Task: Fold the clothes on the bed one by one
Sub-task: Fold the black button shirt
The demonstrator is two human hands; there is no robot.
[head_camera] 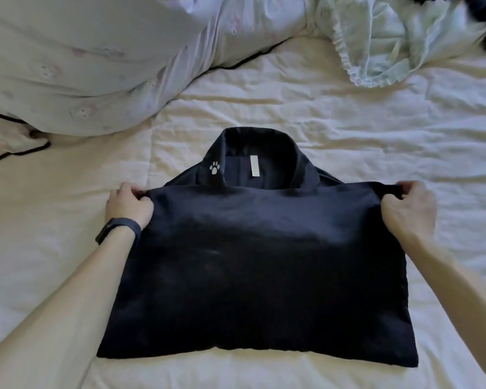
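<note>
Left hand and right hand each pinch a top corner of the dark shirt, folded flat mid-bed on the wrinkled cream sheet (collar faces away). Pale duvet far left, light green cloth far right.

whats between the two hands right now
In the head view, the shirt: its folded-over top edge runs from the left hand to the right hand, each gripping a corner. The collar lies just beyond.
</note>
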